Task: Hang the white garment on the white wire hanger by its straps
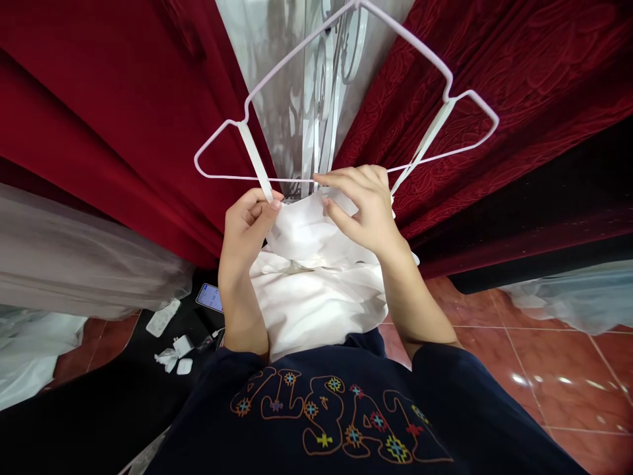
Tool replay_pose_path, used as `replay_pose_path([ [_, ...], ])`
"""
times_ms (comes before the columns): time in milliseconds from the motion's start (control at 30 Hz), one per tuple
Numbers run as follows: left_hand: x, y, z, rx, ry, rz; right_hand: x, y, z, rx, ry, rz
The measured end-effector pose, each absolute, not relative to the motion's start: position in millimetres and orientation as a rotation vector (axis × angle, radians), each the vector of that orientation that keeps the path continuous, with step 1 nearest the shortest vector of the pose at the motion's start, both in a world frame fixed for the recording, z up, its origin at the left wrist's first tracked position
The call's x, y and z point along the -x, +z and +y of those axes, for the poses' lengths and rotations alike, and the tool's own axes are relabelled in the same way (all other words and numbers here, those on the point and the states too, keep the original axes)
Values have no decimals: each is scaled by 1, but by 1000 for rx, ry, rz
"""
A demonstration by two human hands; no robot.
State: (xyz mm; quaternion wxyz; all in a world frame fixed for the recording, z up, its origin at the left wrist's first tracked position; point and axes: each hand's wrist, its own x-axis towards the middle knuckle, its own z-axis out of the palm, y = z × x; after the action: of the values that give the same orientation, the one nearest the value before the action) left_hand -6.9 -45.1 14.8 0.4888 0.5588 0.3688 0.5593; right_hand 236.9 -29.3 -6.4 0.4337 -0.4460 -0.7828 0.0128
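Observation:
A pale pink hanger (291, 53) spans the upper middle of the view, with a white strap looped over each of its notched shoulders. From these straps hangs a white strappy garment (316, 303), its lower part bunched close to my body. My left hand (247, 227) pinches the garment's top edge where the left strap (254, 158) joins it. Over the other side of the top edge, my right hand (363, 201) is spread, fingers apart, its fingertips at the hanger's bottom bar. The right strap (428, 142) runs down behind that hand.
Red curtains (148, 99) flank a grey-white gap with metal frame parts (319, 99). At lower left, a black surface (123, 389) bears a lit phone (210, 297), a white charger (182, 346) and small white items. Red floor tiles (544, 356) show at right.

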Motion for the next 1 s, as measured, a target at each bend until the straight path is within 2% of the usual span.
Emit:
replay_pose_path([
  [133,19,45,-26,-1151,1465,624,-241,-6,-17,1078,139,-1914],
  [267,40,66,-3,-903,1588,587,-243,-6,-11,1064,163,-1895],
  [433,38,35,-10,-949,2063,818,-242,-8,-14,1108,118,-1903],
  [600,15,3,-10,-963,1851,1059,-235,-18,-15,1101,58,-1875],
  [700,-7,5,-11,-1050,1725,1002,-229,-17,-17,1063,58,-1866],
  [800,-25,11,-19,-1094,1749,950,-230,-7,-21,950,109,-1824],
  [900,-28,14,-25,-1122,1837,910,-251,-1,-17,827,80,-1438],
  [1000,-24,13,-24,-1129,1834,897,-287,-5,-3,888,-42,-1046],
])
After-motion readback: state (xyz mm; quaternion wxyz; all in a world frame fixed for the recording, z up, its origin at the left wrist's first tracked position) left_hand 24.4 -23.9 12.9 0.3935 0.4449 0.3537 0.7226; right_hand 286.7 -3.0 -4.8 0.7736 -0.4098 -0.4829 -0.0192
